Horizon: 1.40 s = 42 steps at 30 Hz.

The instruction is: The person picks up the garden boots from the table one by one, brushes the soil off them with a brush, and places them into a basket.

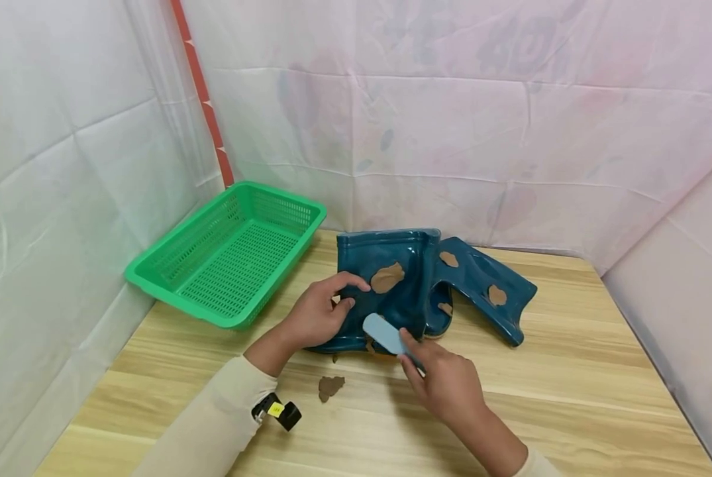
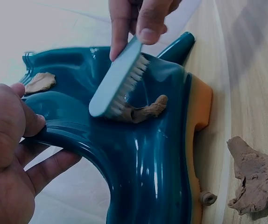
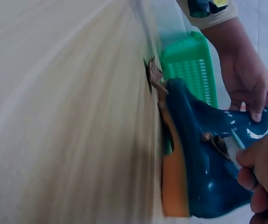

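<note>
A dark teal rain boot with an orange sole is tilted over on the table. My left hand grips its edge, thumb on one face and fingers behind. My right hand holds a light blue scrubbing brush by its handle. The brush's white bristles press against a rolled strip of brown mud on the boot. Another flat mud patch sticks near my left fingertips. A loose mud clump lies on the table in front of the boot.
Behind and to the right lies a second teal boot with several mud patches. A green perforated basket stands at the left. White sheeting encloses the wooden table at the back and sides.
</note>
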Motion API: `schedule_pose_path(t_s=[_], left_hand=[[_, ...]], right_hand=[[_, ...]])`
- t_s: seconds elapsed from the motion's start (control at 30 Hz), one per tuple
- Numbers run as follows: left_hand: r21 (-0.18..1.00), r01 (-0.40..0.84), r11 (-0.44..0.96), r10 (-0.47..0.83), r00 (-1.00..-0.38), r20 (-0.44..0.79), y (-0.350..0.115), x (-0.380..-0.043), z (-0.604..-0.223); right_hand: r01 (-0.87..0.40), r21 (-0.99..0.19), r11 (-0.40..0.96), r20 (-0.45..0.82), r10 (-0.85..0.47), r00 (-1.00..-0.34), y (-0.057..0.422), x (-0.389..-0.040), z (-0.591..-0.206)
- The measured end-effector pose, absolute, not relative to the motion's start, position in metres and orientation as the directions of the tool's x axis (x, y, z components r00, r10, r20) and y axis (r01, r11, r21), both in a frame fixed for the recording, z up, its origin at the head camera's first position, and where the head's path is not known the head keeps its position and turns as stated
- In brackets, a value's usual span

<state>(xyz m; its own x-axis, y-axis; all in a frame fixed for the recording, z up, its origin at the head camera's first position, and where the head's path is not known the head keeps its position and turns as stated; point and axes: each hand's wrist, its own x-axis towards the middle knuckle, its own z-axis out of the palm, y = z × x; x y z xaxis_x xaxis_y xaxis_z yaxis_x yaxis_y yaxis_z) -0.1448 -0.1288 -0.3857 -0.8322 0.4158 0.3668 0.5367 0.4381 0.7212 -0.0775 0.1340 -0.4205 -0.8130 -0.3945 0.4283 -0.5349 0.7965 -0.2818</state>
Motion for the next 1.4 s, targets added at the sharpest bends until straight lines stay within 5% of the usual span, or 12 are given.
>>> schedule_pose_path(t_s=[0.3,0.67,0.93,1.13,1.27,1.4], left_hand=[[0.732,0.532,0.425,0.409,-0.835,0.370,-0.129,-0.144,-0.385],[0.742,0.515,0.429,0.403,-0.844,0.353,-0.129,-0.144,-0.388],[0.735,0.522,0.433,0.404,-0.841,0.360,-0.130,-0.144,-0.387],[0.745,0.509,0.430,0.409,-0.846,0.342,-0.129,-0.143,-0.388],[0.744,0.510,0.432,0.402,-0.847,0.347,-0.130,-0.144,-0.388],[0.736,0.517,0.436,0.399,-0.845,0.357,-0.129,-0.145,-0.388]], right_hand=[[-0.521,-0.273,0.808,0.525,-0.329,-0.785,0.143,-0.078,-0.418],[-0.453,-0.340,0.824,0.247,-0.387,-0.888,0.139,-0.069,-0.417],[-0.506,-0.380,0.774,0.380,-0.368,-0.849,0.141,-0.075,-0.409],[-0.429,-0.402,0.809,0.213,-0.373,-0.903,0.138,-0.074,-0.412],[-0.459,-0.424,0.781,0.131,-0.449,-0.884,0.141,-0.069,-0.409],[-0.496,-0.466,0.733,0.177,-0.472,-0.864,0.144,-0.068,-0.403]])
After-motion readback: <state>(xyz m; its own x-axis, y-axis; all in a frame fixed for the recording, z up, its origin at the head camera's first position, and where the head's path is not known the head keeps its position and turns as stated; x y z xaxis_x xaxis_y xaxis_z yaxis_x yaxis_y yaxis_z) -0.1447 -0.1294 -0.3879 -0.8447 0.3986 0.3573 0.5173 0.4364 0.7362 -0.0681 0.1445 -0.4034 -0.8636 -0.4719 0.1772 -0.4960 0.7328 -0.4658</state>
